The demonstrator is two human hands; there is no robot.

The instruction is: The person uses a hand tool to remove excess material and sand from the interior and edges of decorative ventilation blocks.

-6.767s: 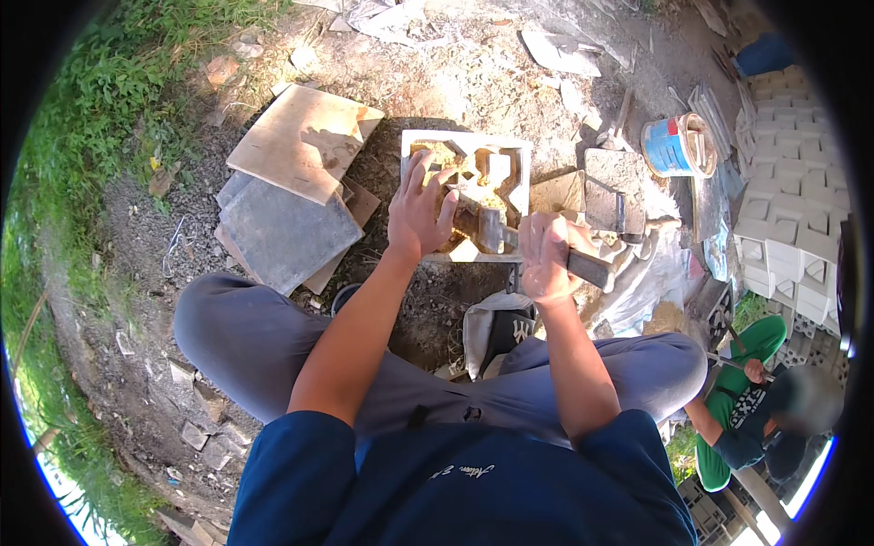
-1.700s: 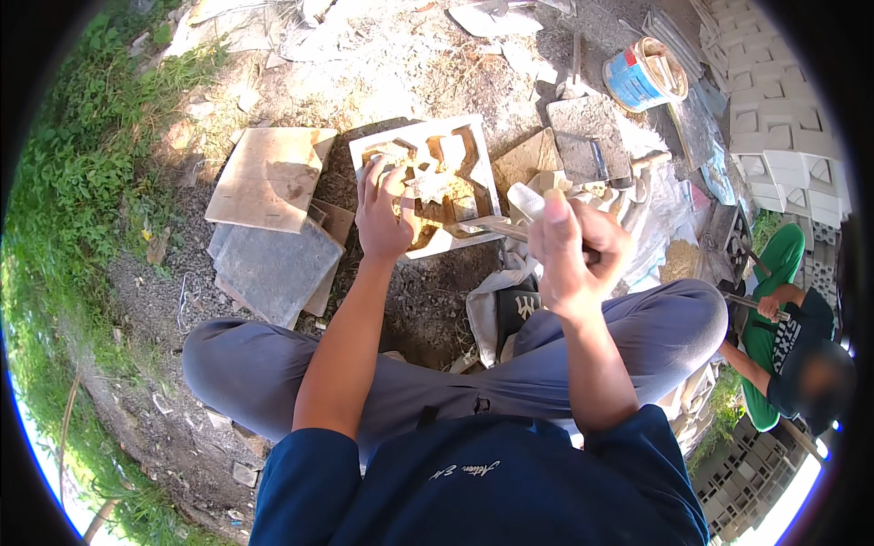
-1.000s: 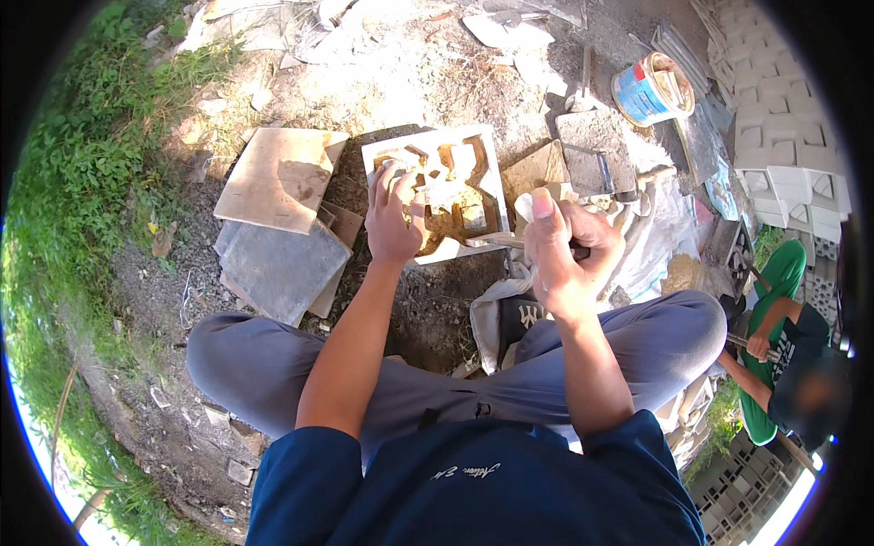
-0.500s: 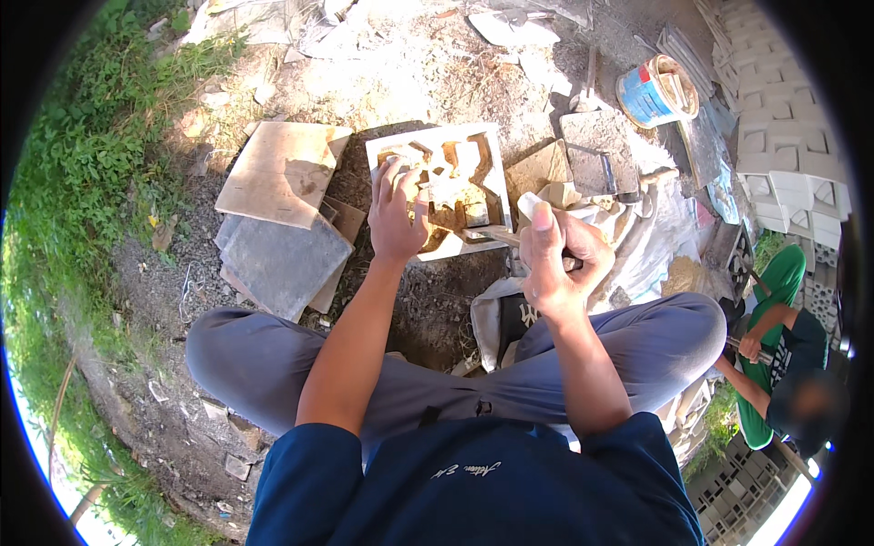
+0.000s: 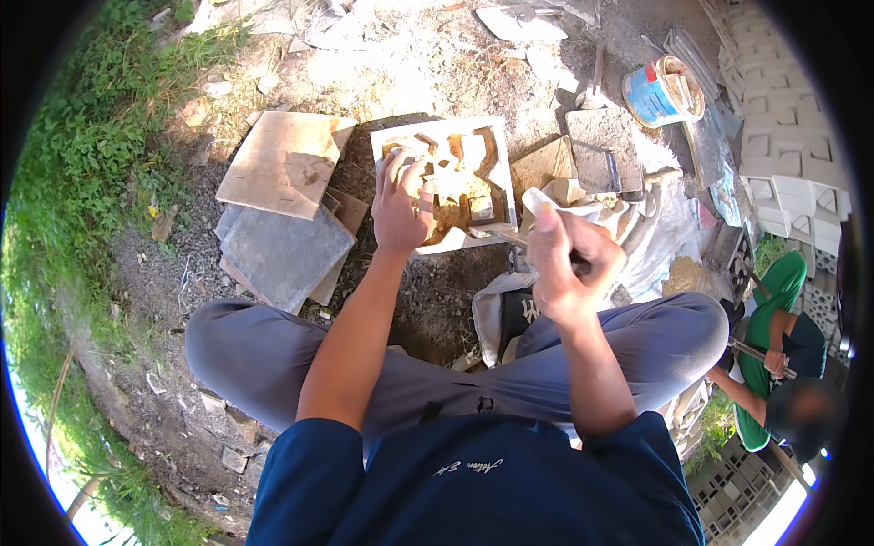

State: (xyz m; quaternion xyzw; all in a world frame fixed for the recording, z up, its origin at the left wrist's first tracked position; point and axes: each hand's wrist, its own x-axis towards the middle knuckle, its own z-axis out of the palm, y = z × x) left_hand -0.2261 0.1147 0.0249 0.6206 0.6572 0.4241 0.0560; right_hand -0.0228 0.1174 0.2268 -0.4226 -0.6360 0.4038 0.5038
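A square, pale openwork block, its recesses dusted with tan sandy material, lies on the ground in front of me. My left hand rests on its left part, fingers stretched out and slightly apart, holding nothing. My right hand is closed around a narrow flat-bladed hand tool, just off the block's near right corner. The tool's blade points left and meets the block's near edge; most of its handle is hidden in my fist. A white piece shows by my right thumb; I cannot tell whether it belongs to the tool.
Flat boards and grey slabs lie left of the block. Behind it to the right are a square slab and a blue bucket. Pale blocks are stacked along the right. Another person sits at the right, holding a rod.
My right hand and the tool have shifted slightly right, the blade drawn back toward the block's near corner. My left hand stays on the block. The other person's hands have moved.
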